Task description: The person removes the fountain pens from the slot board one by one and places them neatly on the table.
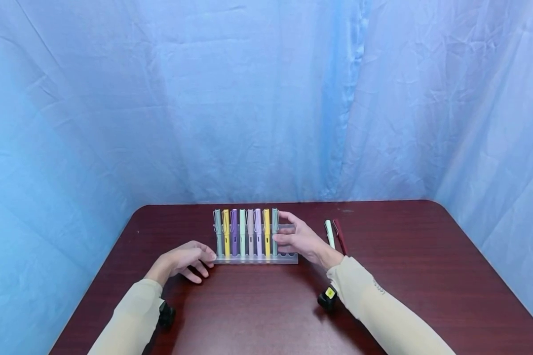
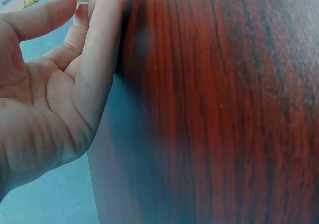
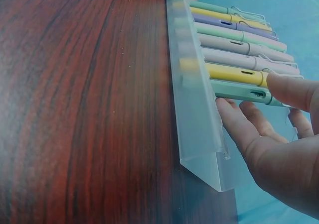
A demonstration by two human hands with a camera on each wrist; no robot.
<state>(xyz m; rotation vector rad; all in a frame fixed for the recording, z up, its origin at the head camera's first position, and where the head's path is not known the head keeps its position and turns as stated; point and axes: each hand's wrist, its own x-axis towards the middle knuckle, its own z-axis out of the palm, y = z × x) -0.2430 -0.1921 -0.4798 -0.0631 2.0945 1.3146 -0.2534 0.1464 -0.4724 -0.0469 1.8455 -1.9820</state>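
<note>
Pens (image 1: pixel 242 236) stand in a row in a clear rack (image 1: pixel 288 260) on the brown table (image 1: pixel 248 310). The right hand (image 1: pixel 303 240) pinches the green pen (image 1: pixel 275 234) at the row's right end, fingers close around it. The left hand (image 1: pixel 187 259) has loose fingers, just touching the rack's left end. Near the right sleeve (image 1: pixel 360 281) lie a pale pen (image 1: pixel 329 233) and a red pen (image 1: pixel 339 236).

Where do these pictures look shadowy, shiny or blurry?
Head view: dark shadow on the table beside the left sleeve; left wrist view: pale glare at the picture's upper right, shadow beside the left hand; right wrist view: lower ends of the pens look blurry through the cloudy rack.
</note>
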